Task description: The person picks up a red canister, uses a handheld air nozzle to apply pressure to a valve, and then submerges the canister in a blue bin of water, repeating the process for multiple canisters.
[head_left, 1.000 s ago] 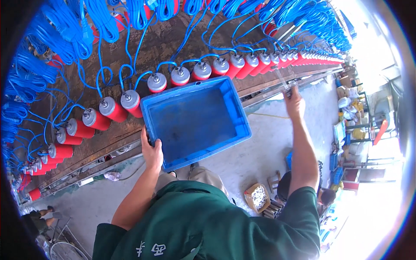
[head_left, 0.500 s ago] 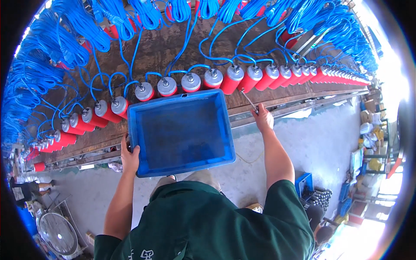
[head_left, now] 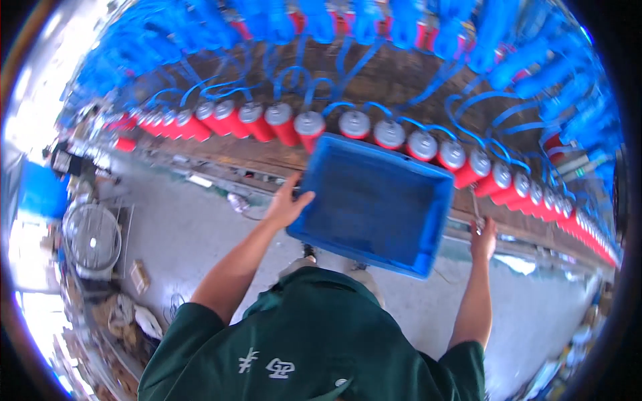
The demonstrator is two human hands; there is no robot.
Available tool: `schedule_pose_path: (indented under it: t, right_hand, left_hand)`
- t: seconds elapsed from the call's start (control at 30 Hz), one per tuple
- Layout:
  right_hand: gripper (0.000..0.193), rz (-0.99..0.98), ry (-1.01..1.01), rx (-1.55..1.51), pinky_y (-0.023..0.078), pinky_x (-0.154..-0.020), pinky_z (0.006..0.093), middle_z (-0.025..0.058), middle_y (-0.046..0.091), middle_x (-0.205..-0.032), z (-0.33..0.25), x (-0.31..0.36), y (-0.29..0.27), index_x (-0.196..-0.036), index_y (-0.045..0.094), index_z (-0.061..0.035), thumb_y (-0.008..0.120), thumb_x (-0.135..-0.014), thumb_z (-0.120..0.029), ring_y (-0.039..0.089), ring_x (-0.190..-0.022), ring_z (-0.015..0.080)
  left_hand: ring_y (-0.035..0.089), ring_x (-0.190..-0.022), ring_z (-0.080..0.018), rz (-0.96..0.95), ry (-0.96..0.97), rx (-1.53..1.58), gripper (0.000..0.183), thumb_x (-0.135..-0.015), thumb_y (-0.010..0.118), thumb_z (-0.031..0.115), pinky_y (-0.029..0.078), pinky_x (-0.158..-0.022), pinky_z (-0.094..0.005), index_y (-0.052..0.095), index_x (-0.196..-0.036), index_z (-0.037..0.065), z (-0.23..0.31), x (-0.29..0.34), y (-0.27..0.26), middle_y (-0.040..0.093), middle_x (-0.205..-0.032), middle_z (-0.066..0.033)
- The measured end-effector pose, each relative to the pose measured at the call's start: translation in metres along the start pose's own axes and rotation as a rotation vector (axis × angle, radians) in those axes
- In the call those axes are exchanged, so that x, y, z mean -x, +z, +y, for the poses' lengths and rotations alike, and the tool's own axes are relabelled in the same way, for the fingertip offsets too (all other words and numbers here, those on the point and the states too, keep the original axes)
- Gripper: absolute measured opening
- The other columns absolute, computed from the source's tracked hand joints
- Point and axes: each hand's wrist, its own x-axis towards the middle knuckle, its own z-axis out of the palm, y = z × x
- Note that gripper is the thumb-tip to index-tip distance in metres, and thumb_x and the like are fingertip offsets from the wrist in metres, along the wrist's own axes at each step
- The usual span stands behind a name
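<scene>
A blue plastic bin [head_left: 374,200] is in front of my body, its inside dark and its far edge against the row of red cylinders. My left hand [head_left: 287,202] is closed on the bin's left wall, thumb over the rim. Beyond the bin's right side, my right hand [head_left: 484,239] grips a slim, shiny metal tool [head_left: 476,204]. The tool's far end reaches the side of a red cylinder [head_left: 470,175] with a grey top; blur hides whether they touch. Blue cables [head_left: 374,107] rise from the cylinder tops.
The red cylinders stand along the near edge of a brown workbench [head_left: 281,155]. Coiled blue cables [head_left: 361,27] hang in a row behind. On the grey floor to the left are a round fan [head_left: 92,237] and a small box [head_left: 140,277].
My view has turned, so bench, bin and hands appear further right and tilted. Both hands keep their grips, left on the bin and right on the tool.
</scene>
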Motion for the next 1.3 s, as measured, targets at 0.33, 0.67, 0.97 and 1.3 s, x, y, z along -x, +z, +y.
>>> schedule_pose_path:
  t: [0.33,0.67,0.97,1.3]
  right_hand:
    - [0.017,-0.094,0.716,-0.676,0.040,-0.044,0.0261,0.0038,0.059,-0.081,-0.100,0.137,-0.059,-0.099,0.066,-0.0079,0.058,-0.100,-0.023,0.055,-0.061,0.0123]
    - [0.026,-0.331,0.877,-0.689,0.056,-0.051,0.0306,0.0025,0.062,-0.088,-0.135,0.279,-0.065,-0.132,0.061,-0.0141,0.052,-0.109,-0.023,0.064,-0.078,0.0126]
    - [0.024,-0.453,0.930,-0.802,0.046,-0.041,0.0271,-0.0003,0.052,-0.067,-0.165,0.319,-0.078,-0.134,0.057,-0.0152,0.052,-0.111,-0.022,0.054,-0.053,0.0103]
    - [0.030,-0.562,0.925,-0.852,0.037,-0.041,0.0257,0.0033,0.053,-0.079,-0.207,0.277,-0.095,-0.110,0.048,-0.0093,0.057,-0.086,0.005,0.049,-0.053,0.0112]
  left_hand:
    - [0.073,-0.101,-0.0255,0.539,-0.296,0.252,0.070,-0.087,0.085,0.038,0.058,-0.091,-0.0395,0.059,-0.140,-0.001,-0.108,-0.079,-0.124,0.073,-0.123,-0.0173]
    - [0.048,-0.147,-0.0408,0.338,-0.065,-0.206,0.125,-0.066,0.098,0.037,0.041,-0.122,-0.0462,0.030,-0.163,-0.002,-0.193,-0.241,-0.327,0.047,-0.157,-0.0291]
    - [0.072,-0.108,-0.0328,0.367,-0.047,-0.119,0.090,-0.066,0.099,0.029,0.056,-0.095,-0.0449,0.053,-0.139,0.002,-0.172,-0.220,-0.298,0.075,-0.115,-0.0195]
    - [0.069,-0.084,-0.0185,0.804,-0.177,0.278,0.066,-0.076,0.097,0.025,0.060,-0.072,-0.0347,0.062,-0.126,0.001,-0.154,-0.098,-0.271,0.072,-0.105,-0.0084]
